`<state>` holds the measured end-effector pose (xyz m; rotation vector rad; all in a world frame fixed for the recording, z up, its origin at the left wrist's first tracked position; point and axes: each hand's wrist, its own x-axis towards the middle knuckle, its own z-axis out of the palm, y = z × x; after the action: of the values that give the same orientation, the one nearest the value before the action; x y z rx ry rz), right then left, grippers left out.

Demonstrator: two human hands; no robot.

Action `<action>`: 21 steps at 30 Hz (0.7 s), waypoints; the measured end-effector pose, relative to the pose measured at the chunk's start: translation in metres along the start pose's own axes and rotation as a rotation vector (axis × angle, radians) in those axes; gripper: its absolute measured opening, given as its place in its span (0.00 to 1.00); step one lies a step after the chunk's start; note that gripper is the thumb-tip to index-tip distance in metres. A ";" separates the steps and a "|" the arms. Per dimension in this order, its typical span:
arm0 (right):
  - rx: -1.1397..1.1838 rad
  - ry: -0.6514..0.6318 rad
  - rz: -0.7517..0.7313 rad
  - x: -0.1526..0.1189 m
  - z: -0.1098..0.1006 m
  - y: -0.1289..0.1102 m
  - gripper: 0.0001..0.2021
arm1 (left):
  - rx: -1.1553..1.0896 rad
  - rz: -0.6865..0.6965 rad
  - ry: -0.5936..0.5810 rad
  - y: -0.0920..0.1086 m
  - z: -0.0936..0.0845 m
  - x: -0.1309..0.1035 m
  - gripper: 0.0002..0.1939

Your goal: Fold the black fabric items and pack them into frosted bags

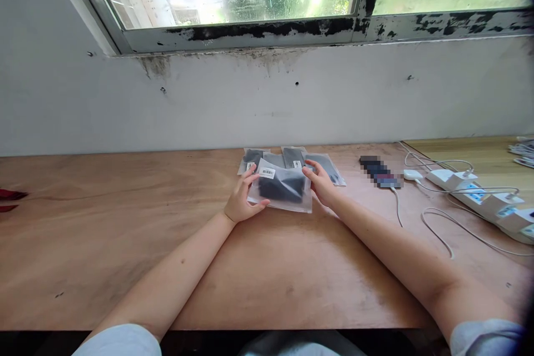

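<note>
Between my two hands is a frosted plastic pouch [283,186] with a dark flat item inside and a white barcode label near its upper left. My left hand [244,197] grips its left side, thumb on the front face. At the upper right edge, my right hand [319,181] holds it with the fingers bent round the edge. Several similar pouches lie behind it against the wall side, among them a right-hand pouch [327,169] and a left-hand pouch [250,157]. The held pouch partly covers them.
To the right lie a phone [379,172], its picture blurred out, and a white power strip [479,200] with chargers and loose white cables [442,214]. Red pieces [10,194] sit at the far left of the wooden table [125,233]. A wall with a window rises behind.
</note>
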<state>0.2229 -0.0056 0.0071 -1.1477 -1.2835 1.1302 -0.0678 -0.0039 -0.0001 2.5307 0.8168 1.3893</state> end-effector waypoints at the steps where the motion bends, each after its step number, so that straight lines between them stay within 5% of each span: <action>1: 0.039 -0.031 0.058 0.002 -0.002 -0.003 0.28 | -0.014 0.001 -0.023 0.000 0.002 0.000 0.37; 4: 0.139 -0.041 0.104 0.004 -0.004 -0.013 0.20 | -0.086 -0.023 -0.057 -0.002 0.008 -0.001 0.37; 14: 0.290 0.119 -0.166 -0.012 0.013 -0.053 0.17 | -0.619 -0.412 -0.065 -0.016 0.019 -0.003 0.69; 21: 0.146 0.411 -0.302 -0.010 0.006 -0.065 0.19 | -0.602 -0.472 -0.020 0.009 0.028 0.006 0.45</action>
<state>0.2157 -0.0220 0.0707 -0.9757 -0.9951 0.7071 -0.0390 -0.0046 -0.0086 1.7576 0.7754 1.2119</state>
